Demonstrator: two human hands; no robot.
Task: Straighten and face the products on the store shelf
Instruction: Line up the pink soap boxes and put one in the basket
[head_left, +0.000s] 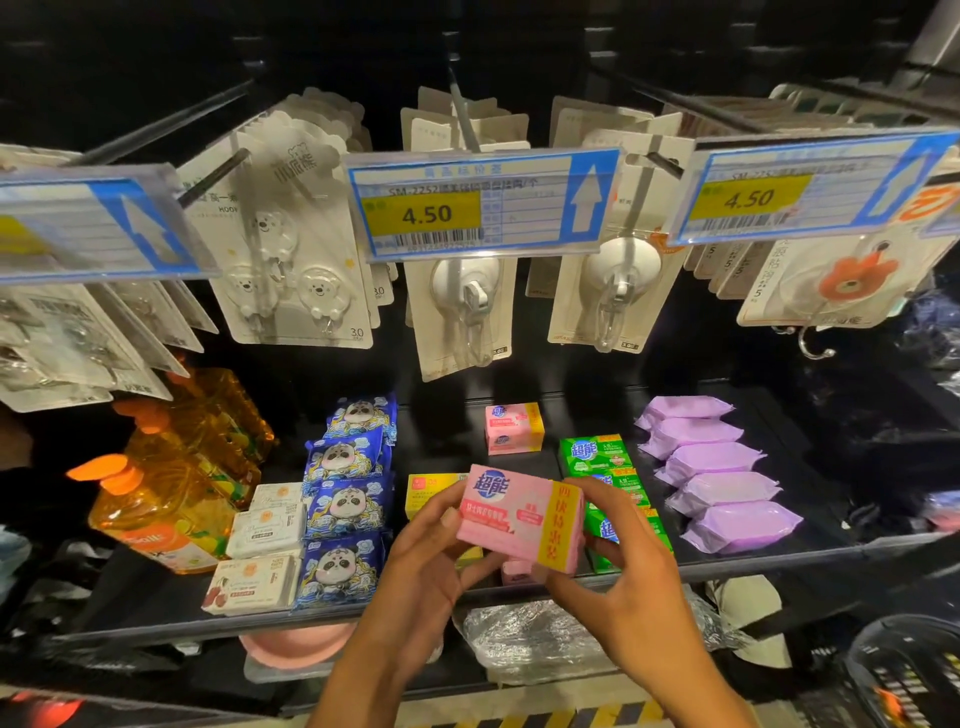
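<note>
So the black shelf (769, 564) is holding a bunch of stuff in rows. Far left there are orange bottles (171, 488) with orange pump tops, then small white packs (265, 545), then a row of blue panda packs (345, 506) running front to back. In the middle lane a second pink soap box (514, 428) sits well back on its own, with a yellow box (428, 491) nearer the front edge. Right of that is a row of green soap boxes (600, 457), and then purple soft packs (722, 486) lined up at a slant.

Both hands are on a pink soap box (519, 517), held up just above the front of the middle lane. The left hand (421, 566) has its fingers curled around the box's left end, thumb on the front face. The right hand (623, 582) pinches the right end, fingers wrapped over the yellow band.

The box is tilted a bit, right end lower, with blue logo text on top and a yellow strip with red characters down the right side. Hook packs (291, 260) hang above behind price tags (478, 205) reading 4.50.
</note>
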